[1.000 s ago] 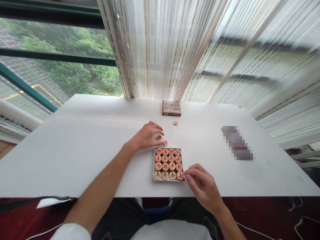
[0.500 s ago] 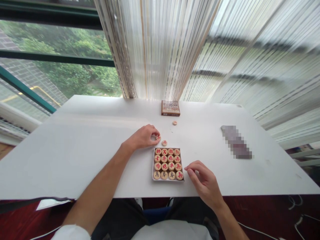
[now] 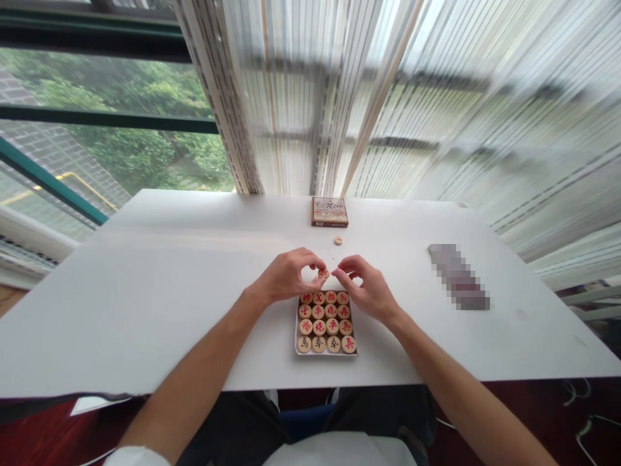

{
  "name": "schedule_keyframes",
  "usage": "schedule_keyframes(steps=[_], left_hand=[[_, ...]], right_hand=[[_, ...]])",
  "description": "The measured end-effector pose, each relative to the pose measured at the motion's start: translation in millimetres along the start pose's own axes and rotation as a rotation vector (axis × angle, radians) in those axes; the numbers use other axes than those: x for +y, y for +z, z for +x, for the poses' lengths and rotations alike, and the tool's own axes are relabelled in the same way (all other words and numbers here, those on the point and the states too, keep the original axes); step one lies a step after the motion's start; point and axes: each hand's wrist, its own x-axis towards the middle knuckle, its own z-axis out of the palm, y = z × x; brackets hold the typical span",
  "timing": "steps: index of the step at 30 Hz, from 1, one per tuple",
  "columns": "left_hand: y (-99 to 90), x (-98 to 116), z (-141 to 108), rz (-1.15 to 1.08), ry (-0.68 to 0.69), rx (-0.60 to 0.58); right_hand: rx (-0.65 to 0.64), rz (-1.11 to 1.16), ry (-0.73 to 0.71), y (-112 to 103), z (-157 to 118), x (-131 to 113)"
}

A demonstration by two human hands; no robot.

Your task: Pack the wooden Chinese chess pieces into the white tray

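My left hand (image 3: 294, 275) pinches a round wooden Chinese chess piece (image 3: 323, 274) with a red character, between thumb and fingertips, just beyond the far edge of the box. Close by on the right, my right hand (image 3: 366, 288) has its thumb and index fingertip slightly apart, near the piece. Below both hands lies an open white box tray (image 3: 326, 354) filled with rows of chess pieces, mostly red-lettered, with a few black ones in the near row. One loose piece (image 3: 338, 241) lies farther away on the table.
A brown printed box lid (image 3: 330, 212) sits at the back of the white table (image 3: 169, 278). A blurred-out flat object (image 3: 458, 277) lies to the right. Curtains (image 3: 295, 97) and a window stand behind the far edge.
My left hand has moved right with a piece in its fingers. From beside the tray, my right hand has come up to meet it. The second loose piece near my left hand no longer shows separately.
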Motion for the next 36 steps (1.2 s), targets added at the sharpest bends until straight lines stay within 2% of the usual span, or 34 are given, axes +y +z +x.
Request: schedule_keyframes(steps=[4,12,21,24,30,36], left_hand=[[4.1,3,0,-0.01,0.03,-0.001],[9.1,4,0,-0.081,0.031,0.002],[9.9,-2,-2,-0.117,-0.031,-0.099],[9.8,-4,-2,-0.064,-0.042,-0.119],[5.4,-7,-1,-0.001,-0.051,-0.085],[9.5,-6,-1,-0.024,-0.029,-0.154]], right_hand=[[-0.065,0.032,-0.034,9,5,4],[-0.069,0.226,0.031,13,-6,3],[0.012,0.224,-0.064,7,-7,15],[0.013,0.258,-0.061,7,-7,18],[0.034,0.289,-0.05,9,-8,21],[0.018,0.304,-0.032,11,-8,25]])
